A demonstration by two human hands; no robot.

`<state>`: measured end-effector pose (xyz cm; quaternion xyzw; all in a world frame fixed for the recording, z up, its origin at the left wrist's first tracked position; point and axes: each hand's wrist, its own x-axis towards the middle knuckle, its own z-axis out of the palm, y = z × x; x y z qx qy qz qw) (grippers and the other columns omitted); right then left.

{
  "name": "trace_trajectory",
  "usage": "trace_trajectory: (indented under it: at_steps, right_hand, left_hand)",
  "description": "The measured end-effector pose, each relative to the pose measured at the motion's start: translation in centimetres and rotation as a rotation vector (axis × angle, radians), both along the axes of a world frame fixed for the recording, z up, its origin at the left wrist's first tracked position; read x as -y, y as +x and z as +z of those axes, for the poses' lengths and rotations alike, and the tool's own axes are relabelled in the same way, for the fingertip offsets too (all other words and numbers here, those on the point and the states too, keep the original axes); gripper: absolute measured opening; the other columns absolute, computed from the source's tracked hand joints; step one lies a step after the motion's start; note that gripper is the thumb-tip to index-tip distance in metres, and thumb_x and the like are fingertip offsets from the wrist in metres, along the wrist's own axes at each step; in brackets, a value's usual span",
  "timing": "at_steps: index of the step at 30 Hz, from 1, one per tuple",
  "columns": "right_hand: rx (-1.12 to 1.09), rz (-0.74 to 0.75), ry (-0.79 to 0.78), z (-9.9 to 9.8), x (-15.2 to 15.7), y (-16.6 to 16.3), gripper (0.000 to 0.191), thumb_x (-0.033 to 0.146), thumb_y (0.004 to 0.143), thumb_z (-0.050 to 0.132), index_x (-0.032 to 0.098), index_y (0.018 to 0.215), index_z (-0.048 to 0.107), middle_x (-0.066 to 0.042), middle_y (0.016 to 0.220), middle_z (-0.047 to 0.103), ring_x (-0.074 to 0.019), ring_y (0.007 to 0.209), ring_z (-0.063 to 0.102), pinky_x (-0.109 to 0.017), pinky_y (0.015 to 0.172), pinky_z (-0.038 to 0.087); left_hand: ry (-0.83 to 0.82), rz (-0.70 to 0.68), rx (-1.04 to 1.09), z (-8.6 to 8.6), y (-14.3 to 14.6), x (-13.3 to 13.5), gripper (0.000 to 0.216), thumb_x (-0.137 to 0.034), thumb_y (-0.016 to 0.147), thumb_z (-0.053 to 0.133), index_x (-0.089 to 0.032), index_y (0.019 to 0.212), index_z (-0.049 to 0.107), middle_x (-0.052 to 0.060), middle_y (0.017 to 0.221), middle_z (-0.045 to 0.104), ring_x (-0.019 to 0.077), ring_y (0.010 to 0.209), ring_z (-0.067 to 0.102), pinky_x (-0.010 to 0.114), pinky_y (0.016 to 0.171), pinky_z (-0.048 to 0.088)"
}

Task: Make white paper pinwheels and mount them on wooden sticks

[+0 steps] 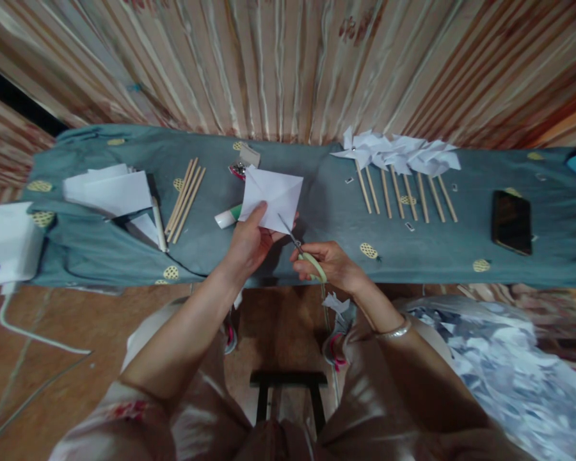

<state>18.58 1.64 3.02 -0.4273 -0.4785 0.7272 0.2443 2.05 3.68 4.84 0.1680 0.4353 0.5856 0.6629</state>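
A square sheet of white paper [273,189] with diagonal creases is held in my left hand [254,240], thumb on top and fingers beneath. My right hand [329,261] grips scissors [312,264] with pale yellow-green handles. Their blades reach over the lower right corner of the paper; whether they are cutting into it I cannot tell. Just left of the paper lies a white tube with a green end [228,218]. Behind the paper sits a small open packet of shiny bits [239,169], partly covered by it.
Several paper pinwheels on wooden sticks [403,153] lie in a row at the right, with a phone [511,221] beyond. Wooden sticks [185,202], stacked paper [120,192] and a white device [9,243] are at the left. A bag of paper scraps [504,371] stands at lower right.
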Motion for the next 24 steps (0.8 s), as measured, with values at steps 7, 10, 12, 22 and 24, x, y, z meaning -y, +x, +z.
trace_trajectory:
  at_steps: [7,10,12,22,24]
  right_hand:
    - [-0.003,-0.015,-0.003,-0.01,0.05,-0.18,0.038,0.043,0.053,0.09,0.017,0.072,0.069,0.005,0.055,0.062,-0.0082,0.052,0.058,-0.019,0.049,0.044]
    - [-0.007,-0.003,0.003,-0.11,0.01,-0.16,0.039,0.044,0.054,0.089,0.017,0.073,0.069,0.004,0.056,0.062,-0.0083,0.052,0.058,-0.019,0.049,0.043]
    - [-0.001,0.001,0.009,-0.15,-0.02,-0.14,0.04,0.045,0.054,0.089,0.017,0.073,0.068,0.005,0.055,0.061,-0.0084,0.052,0.057,-0.02,0.049,0.043]
    - [-0.003,-0.022,0.0,-0.53,-0.05,-0.24,0.041,0.046,0.053,0.089,0.017,0.073,0.068,0.005,0.058,0.062,-0.0078,0.053,0.058,-0.019,0.051,0.045]
    - [-0.007,-0.013,0.021,-0.69,-0.06,-0.21,0.04,0.046,0.055,0.088,0.017,0.073,0.068,0.005,0.058,0.061,-0.0077,0.053,0.058,-0.019,0.051,0.044]
  left_hand:
    - [0.001,-0.011,-0.004,-0.13,0.03,0.05,0.039,-0.024,0.095,0.05,-0.01,0.131,0.056,0.013,0.106,0.075,0.0217,0.086,0.074,0.038,0.088,0.059]
    - [0.0,-0.025,-0.005,-0.07,0.11,0.18,0.038,-0.022,0.096,0.047,-0.008,0.13,0.056,0.012,0.104,0.075,0.0211,0.083,0.074,0.037,0.086,0.06]
    - [-0.004,-0.031,-0.004,0.07,0.15,0.25,0.038,-0.021,0.097,0.046,-0.008,0.131,0.056,0.012,0.103,0.075,0.0209,0.083,0.074,0.037,0.086,0.06]
    - [0.013,-0.024,0.024,-0.36,0.34,0.13,0.038,-0.02,0.096,0.047,-0.009,0.131,0.055,0.012,0.099,0.076,0.0215,0.084,0.075,0.036,0.084,0.06]
    - [0.008,-0.025,0.026,-0.46,0.37,0.14,0.038,-0.02,0.096,0.047,-0.009,0.131,0.055,0.012,0.1,0.075,0.0223,0.085,0.075,0.036,0.084,0.06]
